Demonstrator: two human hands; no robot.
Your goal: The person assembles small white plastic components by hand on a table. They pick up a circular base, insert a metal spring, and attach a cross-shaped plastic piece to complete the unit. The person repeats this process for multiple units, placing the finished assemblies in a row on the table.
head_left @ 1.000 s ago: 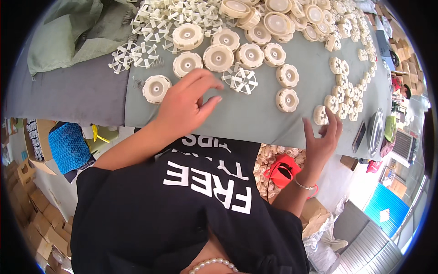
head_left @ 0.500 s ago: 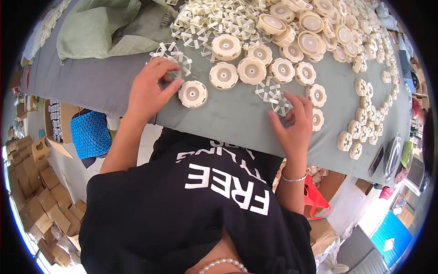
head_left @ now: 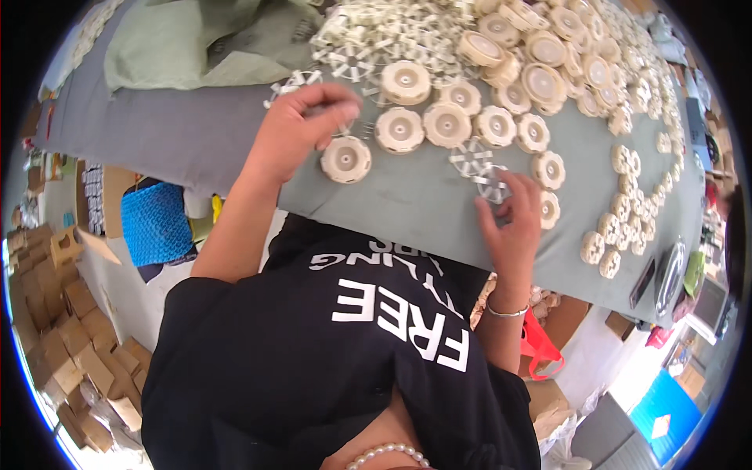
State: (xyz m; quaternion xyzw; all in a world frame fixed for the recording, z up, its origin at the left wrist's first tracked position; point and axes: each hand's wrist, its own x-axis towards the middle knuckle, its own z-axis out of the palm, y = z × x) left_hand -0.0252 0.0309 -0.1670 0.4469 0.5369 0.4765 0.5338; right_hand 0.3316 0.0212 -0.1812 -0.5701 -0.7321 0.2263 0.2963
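Observation:
My left hand (head_left: 301, 129) is curled over a white spoked ring (head_left: 354, 125) at the near left of the table, just above a cream toothed wheel (head_left: 345, 159). The fingers seem to pinch the ring. My right hand (head_left: 513, 215) reaches over the table's front edge, its fingertips gripping another white spoked ring (head_left: 490, 185). A row of cream wheels (head_left: 446, 124) lies between the two hands. Loose spoked rings (head_left: 352, 55) are heaped farther back.
Several more cream wheels (head_left: 548, 70) cover the grey-green table cloth (head_left: 407, 211) to the far right. A crumpled green cloth (head_left: 180, 47) lies back left. Below the table are a blue basket (head_left: 157, 223), cardboard boxes (head_left: 55, 313) and a red bag (head_left: 540, 345).
My left hand moved left from the table's middle to the spoked rings. My right hand rose from below the table edge onto a spoked ring.

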